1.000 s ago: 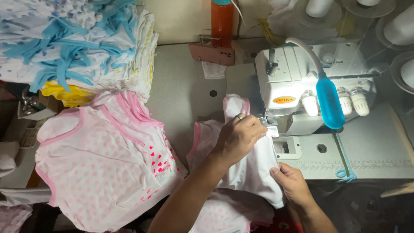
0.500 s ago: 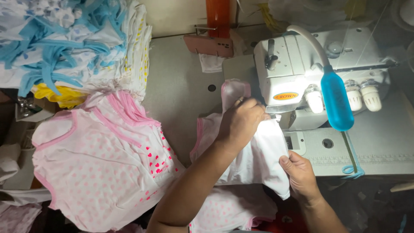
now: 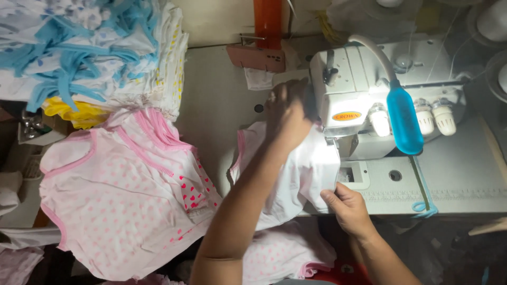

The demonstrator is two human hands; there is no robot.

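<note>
head view: both hands' grip, left hand (image 3: 288, 119) and right hand (image 3: 346, 206), pinching soft white-pink garment (image 3: 296, 177)

Needle area of the sewing machine (image 3: 369, 100) is hidden behind the left hand (image 3: 288, 119) — blurred. Garment (image 3: 296, 174) edge under that hand is covered. Thread cones (image 3: 494, 21) are cut off at the top-right edge — pink pile (image 3: 121, 195) at the bottom.

Garment sewing workshop
A white overlock sewing machine (image 3: 364, 100) stands beside stacked pink-trimmed and blue-trimmed baby vests (image 3: 95, 58).
</note>
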